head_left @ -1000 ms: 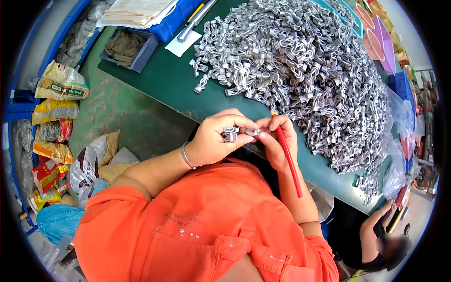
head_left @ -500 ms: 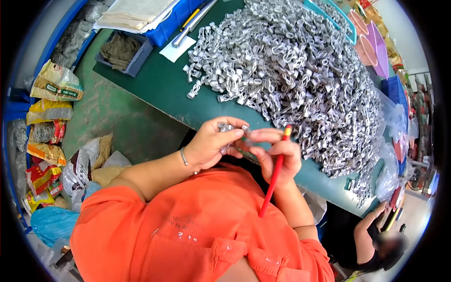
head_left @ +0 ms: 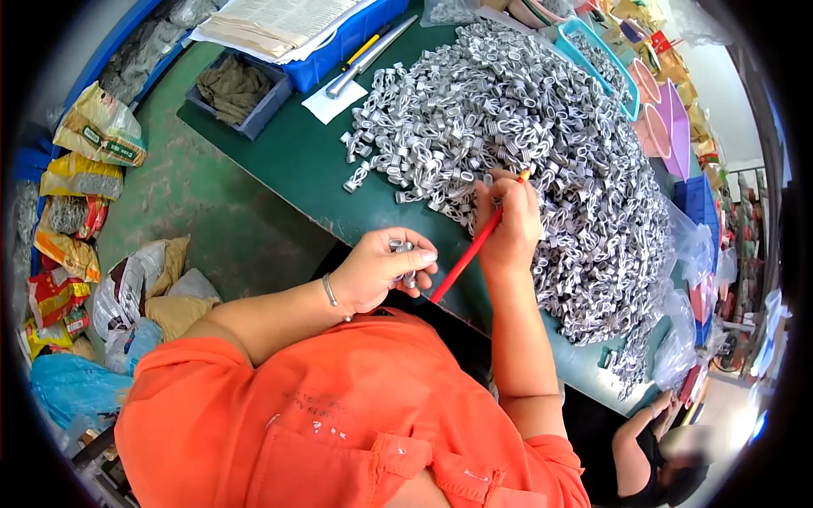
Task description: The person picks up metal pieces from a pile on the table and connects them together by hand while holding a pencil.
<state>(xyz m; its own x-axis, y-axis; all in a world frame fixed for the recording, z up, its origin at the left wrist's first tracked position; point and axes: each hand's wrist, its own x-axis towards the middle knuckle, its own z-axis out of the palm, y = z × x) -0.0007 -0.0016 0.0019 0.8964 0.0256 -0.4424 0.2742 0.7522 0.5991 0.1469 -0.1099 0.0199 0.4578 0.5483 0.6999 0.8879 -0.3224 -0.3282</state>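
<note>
My left hand [head_left: 385,269], with a bracelet at its wrist, is closed around several small silver metal fittings [head_left: 405,249] in front of my orange shirt. My right hand [head_left: 513,222] is at the near side of a large pile of similar fittings [head_left: 584,195] on the green table [head_left: 292,182]. A long red pencil-like stick [head_left: 466,261] with a yellow end is held in the right hand, slanting down to the left. Its lower end comes near the left hand's fingers. Whether the right fingertips also pinch a fitting cannot be made out.
A grey bin [head_left: 269,110] with brown cloth and a blue crate [head_left: 339,46] under papers stand at the table's far left. A turquoise basket [head_left: 631,103] borders the pile. Sacks [head_left: 102,127] line the left. Another person's arm [head_left: 631,449] shows at lower right.
My right hand has moved away from the left hand, up to the pile, carrying the red stick. My left hand has stayed near my body with the fittings.
</note>
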